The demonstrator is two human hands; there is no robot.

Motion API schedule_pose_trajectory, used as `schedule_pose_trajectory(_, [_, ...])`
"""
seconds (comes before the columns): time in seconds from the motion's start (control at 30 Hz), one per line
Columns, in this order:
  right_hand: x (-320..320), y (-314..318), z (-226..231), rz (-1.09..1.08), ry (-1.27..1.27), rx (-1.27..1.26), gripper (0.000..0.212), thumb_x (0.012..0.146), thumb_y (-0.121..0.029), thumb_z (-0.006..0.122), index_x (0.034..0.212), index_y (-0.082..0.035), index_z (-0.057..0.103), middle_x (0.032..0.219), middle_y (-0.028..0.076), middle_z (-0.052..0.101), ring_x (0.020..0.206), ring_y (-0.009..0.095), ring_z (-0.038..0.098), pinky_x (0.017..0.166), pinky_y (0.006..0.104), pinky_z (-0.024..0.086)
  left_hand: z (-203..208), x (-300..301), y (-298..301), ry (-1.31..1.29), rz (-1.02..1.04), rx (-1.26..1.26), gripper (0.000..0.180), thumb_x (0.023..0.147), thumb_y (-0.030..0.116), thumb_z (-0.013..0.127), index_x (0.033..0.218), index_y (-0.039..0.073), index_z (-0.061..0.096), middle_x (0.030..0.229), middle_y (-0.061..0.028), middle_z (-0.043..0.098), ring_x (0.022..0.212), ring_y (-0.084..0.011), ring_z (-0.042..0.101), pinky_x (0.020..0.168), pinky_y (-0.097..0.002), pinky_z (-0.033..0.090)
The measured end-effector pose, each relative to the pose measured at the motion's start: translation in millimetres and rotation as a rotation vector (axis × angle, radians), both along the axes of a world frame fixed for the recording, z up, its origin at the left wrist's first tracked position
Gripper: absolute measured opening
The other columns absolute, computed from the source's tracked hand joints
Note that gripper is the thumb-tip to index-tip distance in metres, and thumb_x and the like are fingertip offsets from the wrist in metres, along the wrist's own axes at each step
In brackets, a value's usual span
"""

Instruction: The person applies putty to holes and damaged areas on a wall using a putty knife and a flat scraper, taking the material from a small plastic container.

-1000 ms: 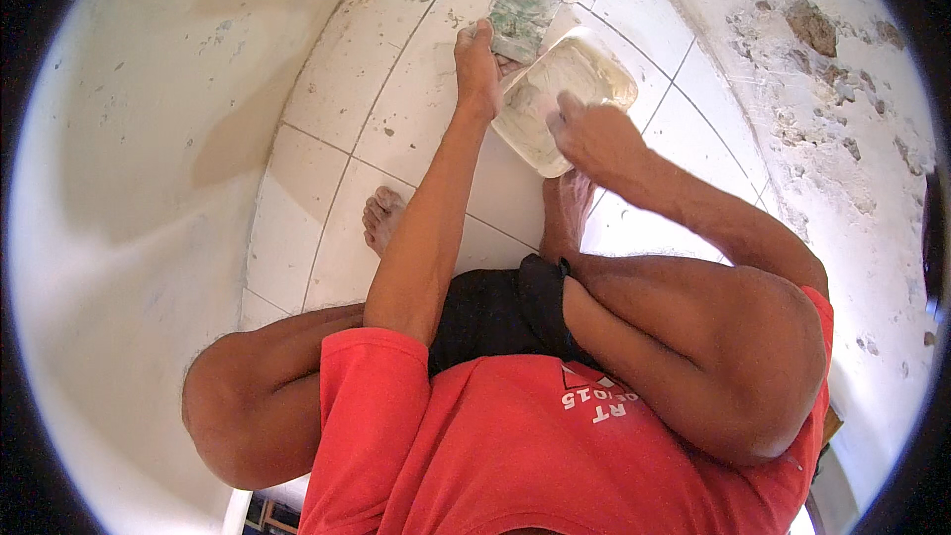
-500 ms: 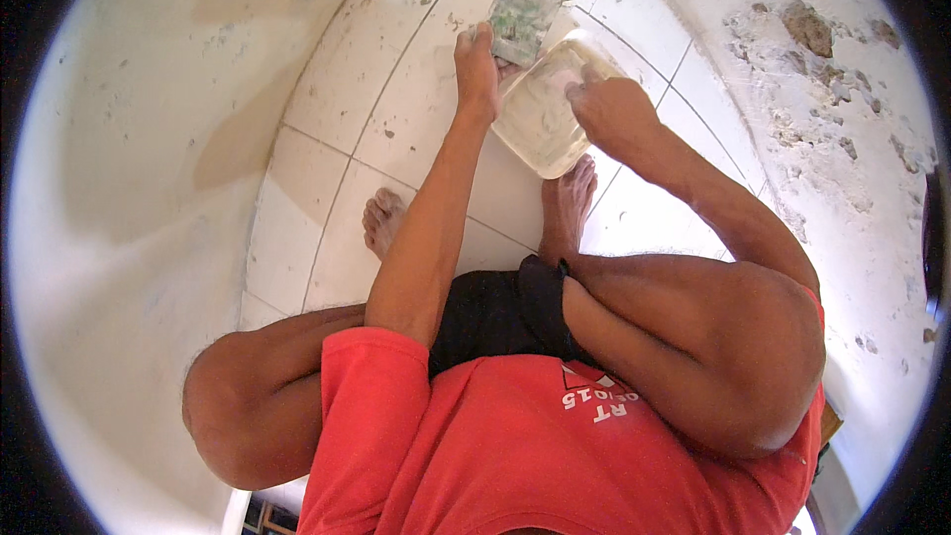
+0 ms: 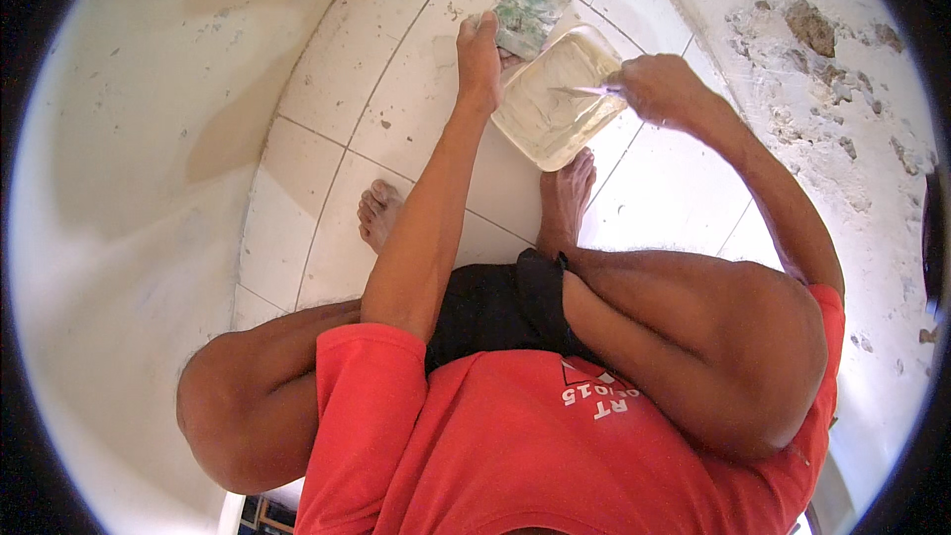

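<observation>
My left hand (image 3: 479, 64) grips the lower left edge of a flat rectangular plate (image 3: 530, 15) with a mottled green and grey-white face. Right of it is a shallow translucent plastic tub (image 3: 513, 131), smeared inside with off-white paste (image 3: 560, 79). My right hand (image 3: 666, 89) is closed at the tub's right rim, holding a thin-bladed tool (image 3: 591, 90) that points left over the paste. The blade shows almost edge-on, and its handle is hidden in my fist. Whether the left fingers also touch the tub, I cannot tell.
I squat with bare feet on white floor tiles (image 3: 411, 114). The tub is just beyond my right foot (image 3: 568, 193). A pale wall (image 3: 149, 188) stands at left; a pitted wall with flaking plaster (image 3: 842, 129) is at right. Crumbs and chipped patches mark the far floor.
My right hand has moved right, from over the tub to its rim, uncovering the blade and paste. The plate in my left hand has shifted slightly farther away and to the right.
</observation>
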State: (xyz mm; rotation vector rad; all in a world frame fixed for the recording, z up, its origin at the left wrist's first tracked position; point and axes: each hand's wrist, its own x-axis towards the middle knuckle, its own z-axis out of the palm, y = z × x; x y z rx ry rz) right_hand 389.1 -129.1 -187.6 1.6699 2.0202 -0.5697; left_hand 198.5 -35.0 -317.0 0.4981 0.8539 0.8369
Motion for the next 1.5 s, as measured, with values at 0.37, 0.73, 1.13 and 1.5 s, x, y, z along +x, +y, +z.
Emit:
schedule_pose_trajectory(0.37, [23, 33, -14, 0.180, -0.056, 0.003, 0.041, 0.075, 0.001, 0.062, 0.107, -0.020, 0.075, 0.087, 0.012, 0.072, 0.080, 0.029, 0.069, 0.067, 0.0412, 0.054, 0, 0, 2, 0.035, -0.002, 0.047, 0.029, 0.101, 0.026, 0.045, 0.114, 0.001, 0.045, 0.106, -0.0151, 0.062, 0.086, -0.0239, 0.068, 0.073, -0.0398, 0.060])
schedule_pose_trajectory(0.73, [13, 38, -28, 0.239, 0.035, -0.045, 0.018, 0.075, -0.006, 0.066, 0.090, -0.010, 0.075, 0.082, 0.013, 0.072, 0.077, 0.030, 0.071, 0.067, 0.0414, 0.056, -3, 1, 1, 0.034, 0.007, 0.036, 0.027, 0.102, 0.025, 0.044, 0.112, 0.001, 0.046, 0.106, -0.0156, 0.062, 0.085, -0.0243, 0.068, 0.070, -0.0403, 0.062])
schedule_pose_trajectory(1.13, [-17, 15, -32, 0.122, 0.204, -0.138, 0.028, 0.076, -0.002, 0.060, 0.100, -0.011, 0.071, 0.079, 0.014, 0.070, 0.074, 0.032, 0.068, 0.062, 0.0439, 0.051, 8, -4, 3, 0.158, -0.029, 0.023, 0.027, 0.101, 0.025, 0.045, 0.114, 0.001, 0.045, 0.108, -0.0159, 0.061, 0.088, -0.0265, 0.068, 0.073, -0.0413, 0.062])
schedule_pose_trajectory(1.5, [-9, 32, -29, 0.056, 0.397, -0.228, 0.032, 0.081, -0.011, 0.065, 0.112, -0.015, 0.072, 0.094, 0.011, 0.072, 0.085, 0.027, 0.069, 0.074, 0.0411, 0.052, 1, -4, -1, 0.014, 0.002, 0.040, 0.033, 0.099, 0.025, 0.048, 0.120, 0.000, 0.043, 0.112, -0.0178, 0.059, 0.099, -0.0310, 0.066, 0.087, -0.0457, 0.056])
